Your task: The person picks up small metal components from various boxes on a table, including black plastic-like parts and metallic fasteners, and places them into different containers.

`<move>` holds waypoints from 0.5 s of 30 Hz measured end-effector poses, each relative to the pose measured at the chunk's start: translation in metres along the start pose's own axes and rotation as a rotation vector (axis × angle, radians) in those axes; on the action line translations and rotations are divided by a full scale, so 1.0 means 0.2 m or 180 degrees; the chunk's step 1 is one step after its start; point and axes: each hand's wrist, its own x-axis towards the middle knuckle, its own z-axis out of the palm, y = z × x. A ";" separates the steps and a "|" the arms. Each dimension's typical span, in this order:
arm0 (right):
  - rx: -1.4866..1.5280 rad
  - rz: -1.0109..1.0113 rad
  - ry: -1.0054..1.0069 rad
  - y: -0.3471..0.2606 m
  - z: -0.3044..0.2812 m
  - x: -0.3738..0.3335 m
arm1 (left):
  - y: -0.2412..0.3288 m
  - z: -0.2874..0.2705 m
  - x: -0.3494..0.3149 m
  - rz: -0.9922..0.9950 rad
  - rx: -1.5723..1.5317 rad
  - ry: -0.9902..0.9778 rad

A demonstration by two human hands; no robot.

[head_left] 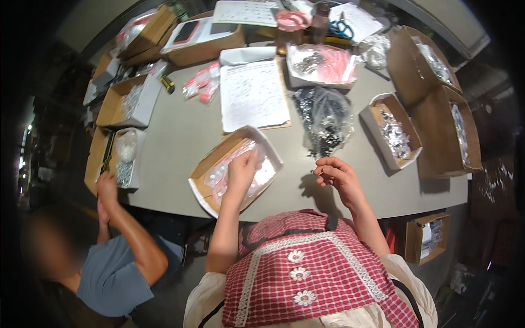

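Observation:
My left hand is over an open cardboard box of clear plastic bags. Its fingers are closed, and whatever they hold is hidden. To the right, my right hand is raised above the table's near side with its fingers curled together. A tiny dark speck shows at its fingertips; I cannot tell if it is held or lies on the table. Just beyond that hand, small black parts spill from the mouth of a clear plastic bag.
A written sheet lies mid-table. Boxes of small parts stand at the right and back. At the left, a co-worker's hand is at a box. Red-and-clear bags and a yellow cutter lie beyond.

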 end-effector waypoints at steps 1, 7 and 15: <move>-0.0107 -0.0024 -0.0068 0.01 0.02 0.02 | -0.02 -0.01 0.00 -0.0149 -0.0755 -0.0058; -0.0695 -0.0201 -0.0559 0.05 0.15 0.10 | -0.04 -0.12 -0.06 -0.0201 -0.0972 0.0005; -0.1128 -0.0292 -0.1044 0.06 0.28 0.19 | 0.16 -0.07 -0.17 -0.0350 -0.3050 -0.0332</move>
